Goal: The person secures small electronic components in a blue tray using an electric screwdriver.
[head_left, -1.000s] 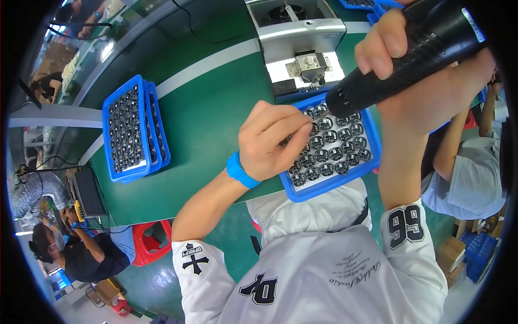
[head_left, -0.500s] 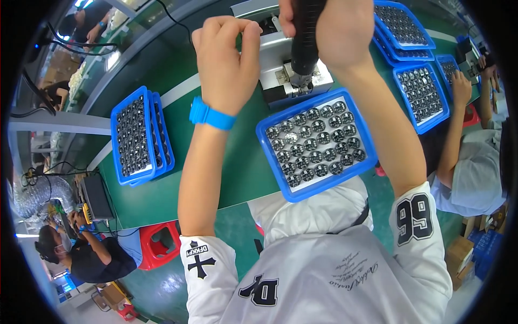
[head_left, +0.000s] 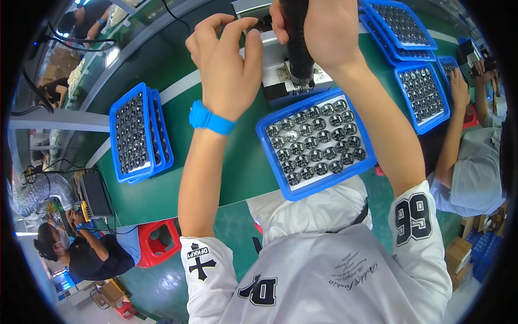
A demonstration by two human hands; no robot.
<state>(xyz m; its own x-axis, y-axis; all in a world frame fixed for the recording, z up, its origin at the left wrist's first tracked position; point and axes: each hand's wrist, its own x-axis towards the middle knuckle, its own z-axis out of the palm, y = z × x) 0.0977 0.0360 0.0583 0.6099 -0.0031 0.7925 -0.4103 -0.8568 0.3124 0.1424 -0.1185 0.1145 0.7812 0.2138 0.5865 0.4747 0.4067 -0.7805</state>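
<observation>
My right hand (head_left: 335, 39) is wrapped round a black electric screwdriver (head_left: 296, 43), held upright with its lower end down on a silver metal fixture (head_left: 278, 76). What lies under its tip is hidden. Left of the fixture, my left hand (head_left: 229, 73) is raised with its fingers bent and apart, and no object shows in it. A blue band circles that wrist. Just in front of the fixture is a blue tray (head_left: 331, 184), whose white liner carries rows of shiny dark domed parts (head_left: 316, 155); one part (head_left: 292, 136) looks brighter.
Stacked blue trays (head_left: 156, 129) of similar parts stand at the left of the green table (head_left: 237, 167). More stacked trays (head_left: 402, 24) and another tray (head_left: 422, 94) are at the right. A co-worker's hand (head_left: 459, 89) is beyond them. A red stool (head_left: 159, 243) stands at lower left.
My left hand's fingers have spread from a closed curl. My right hand and the screwdriver have shifted slightly left. The tray in front stays in place.
</observation>
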